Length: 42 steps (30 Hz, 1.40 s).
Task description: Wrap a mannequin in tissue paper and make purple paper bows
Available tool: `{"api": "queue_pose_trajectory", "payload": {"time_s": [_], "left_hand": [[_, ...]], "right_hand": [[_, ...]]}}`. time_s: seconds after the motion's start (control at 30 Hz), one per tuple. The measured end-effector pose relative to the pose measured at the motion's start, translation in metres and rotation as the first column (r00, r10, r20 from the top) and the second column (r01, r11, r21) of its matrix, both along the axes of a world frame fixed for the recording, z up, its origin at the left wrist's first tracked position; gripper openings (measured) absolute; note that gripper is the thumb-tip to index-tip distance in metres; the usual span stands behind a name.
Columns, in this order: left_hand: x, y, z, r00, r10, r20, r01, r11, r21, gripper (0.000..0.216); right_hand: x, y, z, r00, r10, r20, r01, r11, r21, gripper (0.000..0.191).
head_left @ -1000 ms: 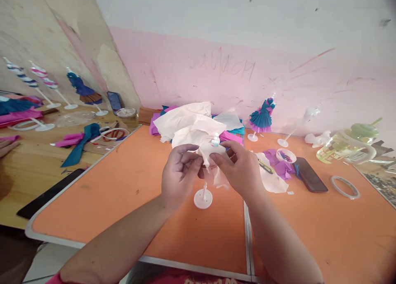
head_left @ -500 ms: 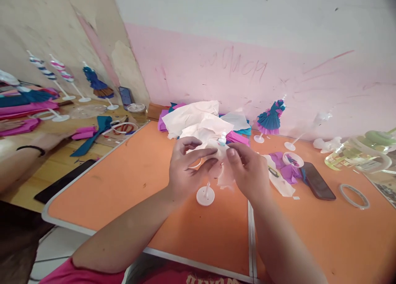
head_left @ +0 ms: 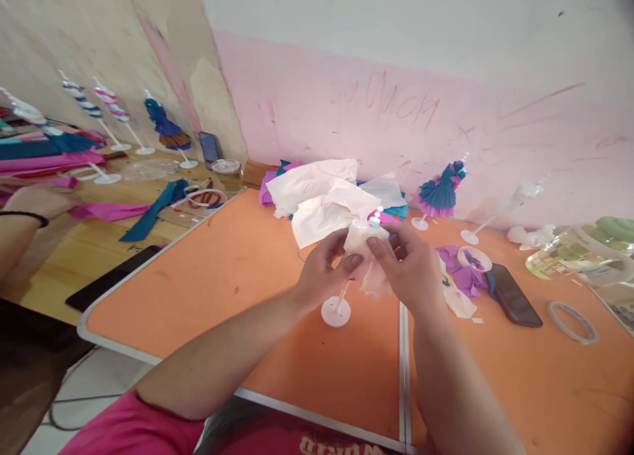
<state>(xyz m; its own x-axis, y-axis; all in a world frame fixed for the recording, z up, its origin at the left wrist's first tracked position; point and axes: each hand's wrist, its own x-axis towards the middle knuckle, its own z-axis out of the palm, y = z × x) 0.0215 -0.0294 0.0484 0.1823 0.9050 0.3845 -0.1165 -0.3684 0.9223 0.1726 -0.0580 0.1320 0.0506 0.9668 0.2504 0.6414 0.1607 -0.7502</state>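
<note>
Fingers of the left hand (head_left: 327, 267) have drawn in against the white paper (head_left: 365, 240) since half a second ago, when thumb and fingers stood wider apart. Far left of the white stand (head_left: 335, 312), a co-worker's hand (head_left: 42, 203) has pulled back, and a pink strip (head_left: 116, 210) now stretches out from it.

White paper sits at the top of the stand, around a small figure whose pale top (head_left: 376, 217) shows above it. The right hand (head_left: 416, 263) pinches this paper, thumb flat on the front and the other fingers curled behind its right edge. The left hand is half closed: its fingers go behind the paper's left edge and its thumb lies at the lower corner; whether that thumb presses the paper, I cannot tell.

Loose white sheets (head_left: 321, 201) lie beyond the stand. Right of the stand are purple scraps (head_left: 468, 282) and a dark phone (head_left: 515, 296); beyond it to the right stands a teal-and-purple dress (head_left: 438, 192). Beneath the stand is an orange table (head_left: 198, 296).
</note>
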Motion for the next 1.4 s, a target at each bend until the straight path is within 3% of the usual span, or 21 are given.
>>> {"api": "queue_pose_trajectory", "payload": {"time_s": [0.13,0.23,0.33,0.43,0.57,0.67,0.73,0.8,0.87,1.1,1.27,1.4], "left_hand": [[-0.002,0.009,-0.011,0.998,-0.051,-0.042,0.049,0.998,-0.037,0.039],[-0.007,0.016,-0.013,0.998,-0.069,-0.008,0.069,0.996,0.062,0.060],[-0.013,0.015,-0.004,0.967,-0.225,0.117,0.211,0.970,0.120,0.079],[-0.014,0.004,0.010,0.948,-0.305,0.092,0.305,0.952,0.015,0.058],[-0.010,-0.006,0.015,0.982,-0.183,0.041,0.186,0.979,-0.087,0.047],[-0.012,0.003,0.009,0.995,-0.033,0.091,0.038,0.998,-0.045,0.044],[-0.016,0.012,0.005,0.989,0.017,0.145,-0.016,1.000,-0.009,0.042],[-0.020,0.019,0.003,0.983,0.004,0.185,-0.005,1.000,0.006,0.041],[-0.022,0.022,0.003,0.979,-0.016,0.204,0.015,1.000,0.005,0.040],[-0.021,0.014,0.004,0.988,0.002,0.156,-0.011,0.998,0.059,0.038],[-0.019,0.014,0.006,0.994,-0.005,0.105,0.004,1.000,0.012,0.039],[-0.013,0.007,0.010,0.995,0.095,0.021,-0.095,0.995,-0.008,0.044]], "right_hand": [[0.005,0.005,-0.004,1.000,-0.011,-0.001,0.011,0.999,0.036,0.037],[0.006,0.003,-0.003,1.000,0.021,-0.022,-0.021,1.000,0.004,0.037],[0.004,-0.003,0.002,0.996,0.074,-0.043,-0.075,0.997,-0.035,0.037],[0.000,-0.006,0.005,0.995,0.094,-0.043,-0.095,0.995,-0.029,0.037],[-0.001,-0.003,0.001,0.995,0.093,-0.030,-0.094,0.994,-0.046,0.040],[0.001,0.002,-0.005,0.993,0.115,-0.026,-0.116,0.993,-0.025,0.056],[0.003,0.005,-0.008,0.992,0.123,-0.012,-0.124,0.992,-0.037,0.050],[0.004,0.005,-0.006,0.995,0.102,-0.004,-0.102,0.993,-0.057,0.030],[0.005,0.003,-0.002,0.997,0.071,-0.022,-0.072,0.996,-0.058,0.022],[0.010,0.004,0.002,0.992,0.035,-0.121,-0.039,0.999,-0.027,0.018],[0.013,0.010,-0.004,0.985,0.044,-0.164,-0.046,0.999,-0.009,0.016],[0.005,0.002,-0.004,0.981,0.105,-0.163,-0.093,0.992,0.084,0.012]]}}
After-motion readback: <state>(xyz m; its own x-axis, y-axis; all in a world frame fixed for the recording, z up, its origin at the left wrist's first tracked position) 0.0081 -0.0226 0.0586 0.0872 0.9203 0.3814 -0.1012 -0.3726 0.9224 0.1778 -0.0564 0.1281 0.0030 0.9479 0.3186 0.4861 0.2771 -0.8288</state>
